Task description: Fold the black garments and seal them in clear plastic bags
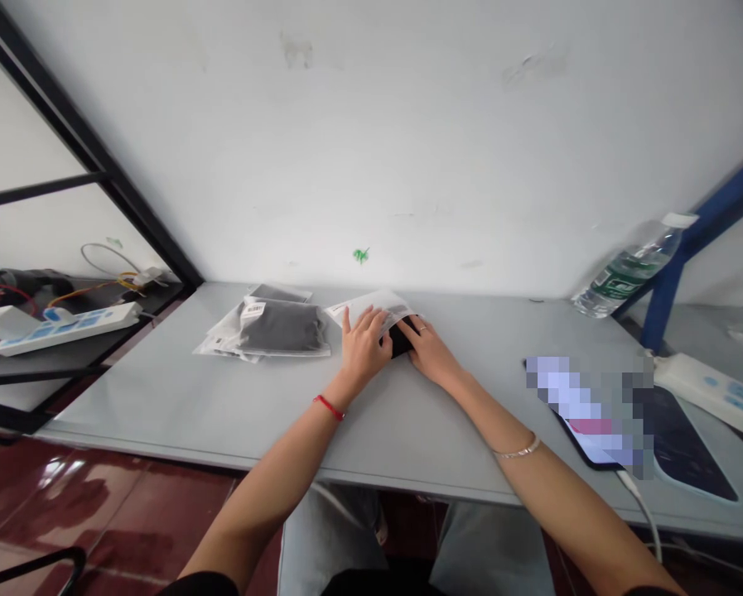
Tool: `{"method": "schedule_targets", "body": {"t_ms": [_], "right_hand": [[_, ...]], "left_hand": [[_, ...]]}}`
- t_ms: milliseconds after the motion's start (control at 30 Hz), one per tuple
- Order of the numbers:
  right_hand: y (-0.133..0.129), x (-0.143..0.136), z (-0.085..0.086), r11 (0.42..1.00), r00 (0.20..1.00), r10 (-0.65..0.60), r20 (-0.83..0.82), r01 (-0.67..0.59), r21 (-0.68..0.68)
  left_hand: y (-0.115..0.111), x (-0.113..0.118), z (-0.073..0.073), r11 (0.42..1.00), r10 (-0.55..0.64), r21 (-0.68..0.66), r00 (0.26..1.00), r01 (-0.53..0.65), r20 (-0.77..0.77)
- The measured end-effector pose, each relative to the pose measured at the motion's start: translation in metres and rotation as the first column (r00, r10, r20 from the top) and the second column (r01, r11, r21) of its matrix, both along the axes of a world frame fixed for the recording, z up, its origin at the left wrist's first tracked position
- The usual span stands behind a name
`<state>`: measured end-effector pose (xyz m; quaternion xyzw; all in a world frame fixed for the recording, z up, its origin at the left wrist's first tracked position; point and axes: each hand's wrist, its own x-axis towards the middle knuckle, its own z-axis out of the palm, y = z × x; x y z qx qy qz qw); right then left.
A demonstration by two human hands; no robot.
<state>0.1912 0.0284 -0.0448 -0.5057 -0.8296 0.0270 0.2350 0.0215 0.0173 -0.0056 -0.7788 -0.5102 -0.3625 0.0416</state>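
Note:
In the middle of the grey table, a black folded item [402, 338] lies partly inside a whitish translucent bag [371, 305]. My left hand [366, 343] rests on the bag with its fingers apart, its thumb at the black item. My right hand [430, 346] lies at the right side of the black item, fingers stretched over its edge; some fingertips are hard to make out. To the left of my hands is a small pile of translucent bags with dark contents [281, 325], the top one bearing a white label.
The grey table [222, 406] meets a white wall. A water bottle [632, 269] leans at the back right. Two phones, one lit [576, 414] and one dark [687, 443], lie at the right beside a power strip [719, 393]. Another power strip [69, 327] is at the left.

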Motion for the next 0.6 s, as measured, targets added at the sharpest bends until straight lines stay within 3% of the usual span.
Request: {"method": "schedule_targets", "body": {"t_ms": [100,267,400,500,600], "right_hand": [[0.001,-0.003,-0.008,0.992,0.992,0.125,-0.011,-0.125,0.037],[0.006,-0.004,-0.016,0.972,0.972,0.231,-0.034,-0.229,0.060],[0.008,-0.002,-0.017,0.950,0.957,0.291,-0.010,-0.288,0.123],[0.006,-0.004,-0.015,0.953,0.966,0.255,0.033,-0.257,0.160],[0.003,-0.009,-0.010,0.985,0.990,0.095,0.106,-0.109,0.133]], "left_hand": [[0.006,-0.002,0.000,0.999,0.000,-0.037,0.997,-0.002,-0.073],[0.012,-0.003,0.001,0.994,-0.010,-0.106,0.993,-0.002,-0.115],[0.012,-0.007,0.004,0.985,-0.090,-0.154,0.991,0.074,-0.100],[0.009,-0.009,0.004,0.965,-0.220,-0.156,0.975,0.210,-0.046],[0.006,-0.007,0.002,0.922,-0.365,-0.142,0.931,0.361,-0.001]]}}
